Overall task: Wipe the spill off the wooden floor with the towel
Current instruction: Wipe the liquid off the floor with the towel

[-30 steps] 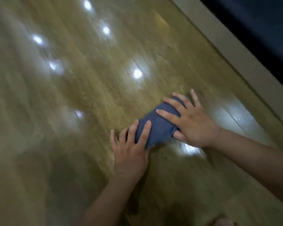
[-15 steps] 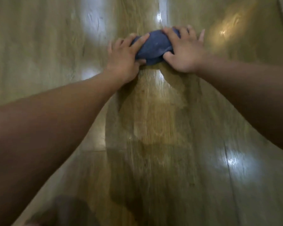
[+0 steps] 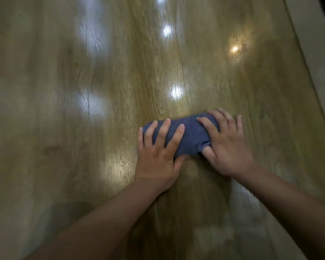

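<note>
The bunched blue towel [image 3: 191, 135] lies flat on the wooden floor [image 3: 64, 128], closer to its right edge, where a pale skirting [image 3: 311, 53] runs. Both hands press down on it, fingers spread and fairly straight: the left hand [image 3: 158, 156] covers its left end, the right hand [image 3: 227, 147] its right end. Ceiling lights glint off the boards [image 3: 176, 91].

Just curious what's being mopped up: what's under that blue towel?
The bunched towel lies on the wooden floor, with the left hand and right hand pressing flat on top. The patch of floor beneath it, and any liquid there, is covered, so that cannot be seen.
</note>
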